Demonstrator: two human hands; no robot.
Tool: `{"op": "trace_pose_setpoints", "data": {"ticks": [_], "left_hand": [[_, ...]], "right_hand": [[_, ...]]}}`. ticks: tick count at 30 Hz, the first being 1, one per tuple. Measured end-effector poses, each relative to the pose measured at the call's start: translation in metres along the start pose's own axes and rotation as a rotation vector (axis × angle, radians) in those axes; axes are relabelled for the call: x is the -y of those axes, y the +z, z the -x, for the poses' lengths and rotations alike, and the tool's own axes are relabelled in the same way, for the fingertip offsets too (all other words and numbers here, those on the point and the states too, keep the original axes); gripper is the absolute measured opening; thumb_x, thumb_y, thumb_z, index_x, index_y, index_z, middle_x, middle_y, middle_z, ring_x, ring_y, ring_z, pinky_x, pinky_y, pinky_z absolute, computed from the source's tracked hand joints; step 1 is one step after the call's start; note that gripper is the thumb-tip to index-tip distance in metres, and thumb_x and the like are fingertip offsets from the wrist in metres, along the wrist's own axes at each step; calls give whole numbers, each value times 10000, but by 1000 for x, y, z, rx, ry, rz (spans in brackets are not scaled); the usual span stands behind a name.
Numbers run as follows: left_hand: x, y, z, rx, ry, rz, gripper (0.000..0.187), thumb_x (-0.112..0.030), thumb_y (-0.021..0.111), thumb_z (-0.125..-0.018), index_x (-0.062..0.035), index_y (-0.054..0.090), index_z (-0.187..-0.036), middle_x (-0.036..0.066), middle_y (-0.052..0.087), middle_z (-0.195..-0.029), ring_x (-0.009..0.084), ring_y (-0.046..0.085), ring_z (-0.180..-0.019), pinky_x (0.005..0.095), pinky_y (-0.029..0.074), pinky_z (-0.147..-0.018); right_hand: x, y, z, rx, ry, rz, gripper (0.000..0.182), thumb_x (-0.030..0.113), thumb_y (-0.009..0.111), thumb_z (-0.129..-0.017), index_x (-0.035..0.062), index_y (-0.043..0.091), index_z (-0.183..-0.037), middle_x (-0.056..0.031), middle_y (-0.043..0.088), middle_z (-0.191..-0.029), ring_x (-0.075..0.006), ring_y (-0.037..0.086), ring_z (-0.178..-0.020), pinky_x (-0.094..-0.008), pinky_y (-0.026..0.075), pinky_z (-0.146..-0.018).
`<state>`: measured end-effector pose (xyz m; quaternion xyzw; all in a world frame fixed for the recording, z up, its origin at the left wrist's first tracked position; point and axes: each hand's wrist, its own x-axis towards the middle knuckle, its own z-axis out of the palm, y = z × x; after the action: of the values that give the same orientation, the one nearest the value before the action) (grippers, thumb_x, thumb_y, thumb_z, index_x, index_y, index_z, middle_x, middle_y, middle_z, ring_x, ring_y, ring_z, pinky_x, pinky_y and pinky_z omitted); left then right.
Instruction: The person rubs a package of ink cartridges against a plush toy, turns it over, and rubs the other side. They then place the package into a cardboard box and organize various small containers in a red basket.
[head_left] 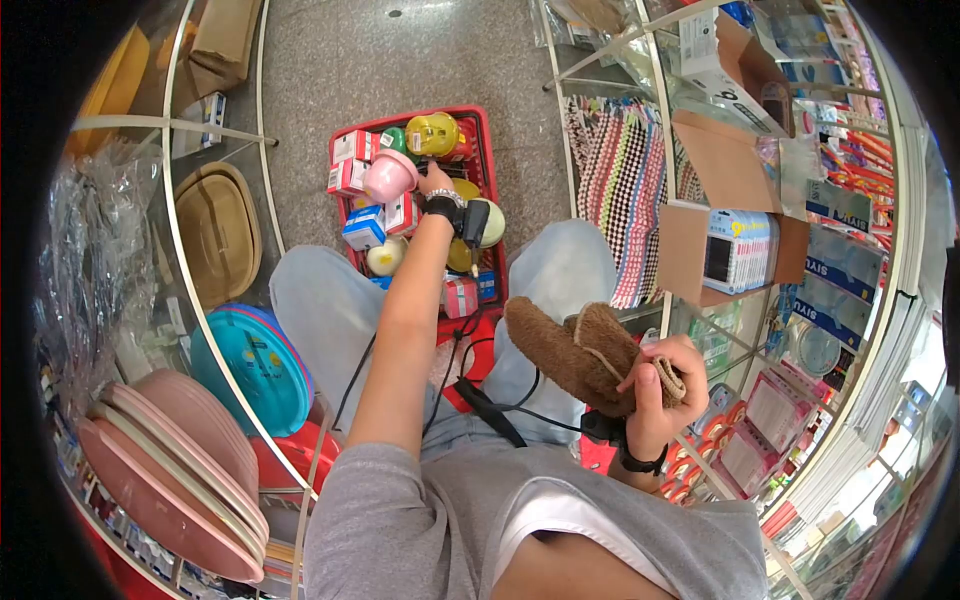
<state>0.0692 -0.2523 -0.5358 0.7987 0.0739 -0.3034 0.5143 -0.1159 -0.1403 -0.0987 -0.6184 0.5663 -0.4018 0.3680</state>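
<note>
My right hand (662, 392) is closed around one end of a folded, fuzzy brown cloth (565, 350), held above my right knee. The rest of the cloth sticks out to the left of my fingers. My left hand (437, 181) reaches down into a red plastic basket (487, 135) on the floor. It is right beside a pink cup-shaped container (389, 177), and its fingers are mostly hidden among the goods. Around it lie a yellow container (433, 134), red-and-white boxes (350, 160), a blue box (364, 228) and a pale round item (387, 256).
Shelves flank me on both sides. At left are stacked pink basins (165, 470), a teal basin (255, 365) and brown tubs (210, 235). On the right hang patterned cloths (620, 200) near an opened cardboard box (685, 250). Black cables (490, 408) run from my wrists across my lap.
</note>
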Motion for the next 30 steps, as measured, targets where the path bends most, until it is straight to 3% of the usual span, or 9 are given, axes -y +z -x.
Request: {"op": "trace_pose_setpoints", "data": {"ticks": [7,10,16,20,22,24,26,28,30], "left_hand": [[-21,12,-5,170,-502,214,236,-217,482,-835,-1,498,-930,93,565,-955,207,576,-765,304,493,-583],[140,52,-158,411,-555,309,266,-294,420,-850,-72,512,-965,31,574,-957,205,539,-846,357,448,-697],[42,17,-88,427,-394,-539,350,-444,398,-827,-134,555,-863,23,581,-782,184,495,-695,299,362,-711],[119,30,-124,588,134,-987,181,-147,510,-773,-8,621,-744,109,627,-836,235,597,-735,370,437,-620],[97,-1,-108,420,358,-1261,286,-293,547,-751,-13,607,-757,151,622,-777,288,587,-671,386,439,-600],[-41,-35,25,154,-297,-380,248,-149,484,-710,62,614,-722,151,623,-713,274,605,-696,370,451,-587],[-21,-40,19,269,75,-705,265,-163,474,-689,68,603,-675,175,604,-637,292,596,-641,388,445,-571],[-42,-47,45,-16,-370,-44,263,-203,525,-738,58,554,-709,171,581,-654,240,546,-481,344,433,-419],[-48,-60,53,8,-363,8,222,-162,527,-742,40,518,-651,147,542,-582,204,495,-410,287,370,-335]], "right_hand": [[2,-8,1,17,16,31,132,35,620,-680,-25,559,-780,-95,558,-691,-139,475,-585,-233,361,-547],[0,-14,2,10,13,33,132,43,623,-678,-24,560,-773,-94,551,-675,-140,478,-576,-237,362,-539],[-6,-21,-4,-2,38,16,123,39,611,-702,-22,555,-792,-77,540,-680,-116,463,-538,-221,347,-514],[-7,-13,-10,-44,40,-39,123,49,606,-712,-25,553,-794,-80,531,-679,-109,458,-524,-216,342,-499],[-4,-8,-12,-85,39,-95,121,55,598,-724,-29,551,-797,-81,514,-672,-98,456,-504,-199,334,-478],[-3,-5,-11,-98,23,-107,129,58,599,-726,-33,550,-804,-79,502,-666,-92,453,-491,-187,328,-467],[2,-5,-10,-72,-38,-89,131,54,600,-724,-31,553,-812,-77,504,-659,-96,452,-495,-195,330,-467],[4,-7,-6,-59,-49,-80,132,39,604,-711,-27,558,-816,-80,524,-670,-100,454,-516,-204,335,-481],[8,-6,-3,-69,-99,-43,140,26,610,-695,-23,560,-817,-82,547,-690,-102,452,-539,-211,335,-496]]}}
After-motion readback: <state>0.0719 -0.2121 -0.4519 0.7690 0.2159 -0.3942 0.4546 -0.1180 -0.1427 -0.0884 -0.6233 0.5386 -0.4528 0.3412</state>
